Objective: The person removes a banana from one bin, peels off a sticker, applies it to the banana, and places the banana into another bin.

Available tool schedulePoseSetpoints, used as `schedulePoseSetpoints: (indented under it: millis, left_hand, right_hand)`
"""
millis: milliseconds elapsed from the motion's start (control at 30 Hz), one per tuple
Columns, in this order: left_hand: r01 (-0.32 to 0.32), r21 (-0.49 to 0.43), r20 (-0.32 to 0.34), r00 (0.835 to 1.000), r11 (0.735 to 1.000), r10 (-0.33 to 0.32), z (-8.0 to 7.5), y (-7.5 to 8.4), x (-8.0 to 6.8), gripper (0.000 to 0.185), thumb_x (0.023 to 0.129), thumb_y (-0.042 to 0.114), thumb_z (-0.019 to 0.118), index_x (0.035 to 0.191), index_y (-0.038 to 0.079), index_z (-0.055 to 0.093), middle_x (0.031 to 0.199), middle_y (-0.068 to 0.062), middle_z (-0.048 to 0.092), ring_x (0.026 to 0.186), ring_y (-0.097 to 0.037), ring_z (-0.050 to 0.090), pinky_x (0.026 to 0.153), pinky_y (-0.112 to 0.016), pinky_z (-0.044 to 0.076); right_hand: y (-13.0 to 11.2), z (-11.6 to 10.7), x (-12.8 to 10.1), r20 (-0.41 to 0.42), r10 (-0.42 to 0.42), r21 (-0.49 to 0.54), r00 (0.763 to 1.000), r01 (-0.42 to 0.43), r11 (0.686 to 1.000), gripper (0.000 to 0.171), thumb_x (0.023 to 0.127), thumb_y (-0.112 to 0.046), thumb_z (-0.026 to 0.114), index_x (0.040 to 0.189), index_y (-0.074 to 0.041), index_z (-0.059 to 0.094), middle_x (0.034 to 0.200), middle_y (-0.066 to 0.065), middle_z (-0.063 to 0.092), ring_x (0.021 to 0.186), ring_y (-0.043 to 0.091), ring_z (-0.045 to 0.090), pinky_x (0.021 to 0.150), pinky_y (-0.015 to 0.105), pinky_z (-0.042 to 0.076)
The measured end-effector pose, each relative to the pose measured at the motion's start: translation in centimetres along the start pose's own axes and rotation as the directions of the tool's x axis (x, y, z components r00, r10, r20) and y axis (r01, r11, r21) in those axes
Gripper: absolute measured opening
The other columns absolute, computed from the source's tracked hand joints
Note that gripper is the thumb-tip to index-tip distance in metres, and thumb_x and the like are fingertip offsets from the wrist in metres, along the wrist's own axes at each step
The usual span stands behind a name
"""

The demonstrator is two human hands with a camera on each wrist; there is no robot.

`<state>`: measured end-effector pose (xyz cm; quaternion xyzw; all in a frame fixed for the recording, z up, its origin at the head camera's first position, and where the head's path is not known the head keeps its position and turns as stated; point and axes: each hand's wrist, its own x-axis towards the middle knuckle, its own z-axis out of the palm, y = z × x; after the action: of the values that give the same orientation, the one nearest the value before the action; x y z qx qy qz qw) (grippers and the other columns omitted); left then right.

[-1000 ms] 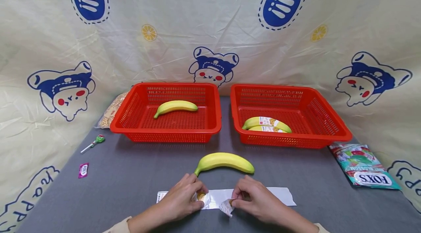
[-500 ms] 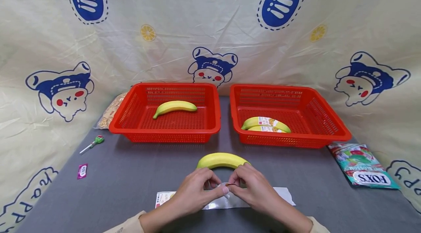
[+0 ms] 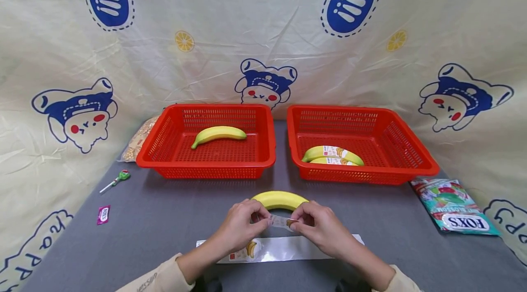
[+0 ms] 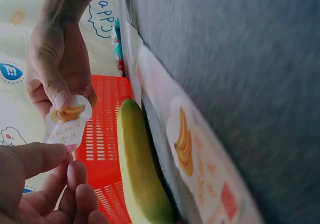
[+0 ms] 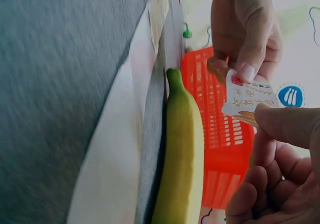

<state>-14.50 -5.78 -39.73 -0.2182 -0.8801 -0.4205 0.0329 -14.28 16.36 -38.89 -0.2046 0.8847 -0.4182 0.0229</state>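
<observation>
Holding a small sticker (image 3: 282, 222) between them, the left hand (image 3: 242, 224) and the right hand (image 3: 322, 228) face each other above the gray counter (image 3: 173, 219). The left hand pinches one end with its thumb and a finger, and the right hand pinches the other end, the one with the banana picture. The tips press close together, with just the thin sticker in between. The sticker goes across the gap from one hand's fingers to the other's, up in the air. Just past it, a loose banana (image 3: 280, 199) lies on the counter, near the fingers but not touching them. Closer to the person, a long shiny strip (image 3: 298, 248) lies on the counter, with a second sticker (image 3: 247, 250) on its left part. Farther back sit two red baskets. The left basket (image 3: 206, 164) has one plain banana (image 3: 220, 133) in it. The right basket (image 3: 370, 169) has two stickered bananas (image 3: 316, 152), side by side.
</observation>
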Motion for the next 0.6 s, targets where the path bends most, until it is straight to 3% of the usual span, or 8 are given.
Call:
schedulePoseSetpoints:
  millis: [133, 233, 433, 600]
  left_hand:
    - [0.023, 0.012, -0.012, 1.0, 1.0, -0.023, 0.0, 0.0, 1.0, 0.005, 0.079, 0.015, 0.07, 0.076, 0.014, 0.067, 0.07, 0.006, 0.057, 0.07, -0.006, 0.048, 0.066, -0.02, 0.037]
    - [0.049, 0.008, -0.013, 0.999, 0.999, -0.048, 0.0, 0.1, 1.4, 0.006, 0.08, 0.016, 0.07, 0.076, 0.015, 0.066, 0.071, 0.006, 0.056, 0.071, -0.009, 0.047, 0.065, -0.02, 0.037]
    - [0.029, -0.011, -0.053, 0.998, 1.0, -0.029, 0.1, 0.0, 2.0, 0.006, 0.079, 0.015, 0.07, 0.076, 0.014, 0.067, 0.072, 0.006, 0.058, 0.072, -0.012, 0.05, 0.064, -0.019, 0.038]
    - [0.021, 0.037, -0.078, 0.997, 0.999, -0.018, -0.2, -0.3, 2.7, 0.004, 0.079, 0.017, 0.071, 0.078, 0.015, 0.068, 0.074, 0.004, 0.059, 0.075, -0.013, 0.049, 0.067, -0.021, 0.037]
  right_hand:
    - [0.4, -0.3, 1.1, -0.012, 0.051, 0.01, 0.999, -0.051, 0.999, 0.028, 0.077, -0.009, 0.075, 0.103, -0.007, 0.065, 0.075, 0.0, 0.054, 0.066, 0.006, 0.048, 0.056, 0.019, 0.043]
    - [0.8, -0.4, 1.8, -0.023, 0.052, -0.02, 0.998, -0.052, 0.998, 0.033, 0.077, -0.009, 0.075, 0.108, -0.006, 0.065, 0.075, -0.002, 0.055, 0.067, 0.007, 0.049, 0.057, 0.019, 0.042]
    - [1.4, -0.5, 2.9, -0.071, -0.009, -0.103, 0.997, 0.002, 0.995, 0.008, 0.077, -0.017, 0.076, 0.079, -0.018, 0.069, 0.072, -0.007, 0.055, 0.069, 0.006, 0.046, 0.061, 0.02, 0.04]
    - [1.7, -0.9, 3.7, -0.035, 0.032, -0.066, 0.999, -0.034, 0.997, 0.011, 0.079, -0.022, 0.074, 0.078, -0.016, 0.065, 0.074, -0.004, 0.054, 0.07, 0.01, 0.046, 0.061, 0.021, 0.039]
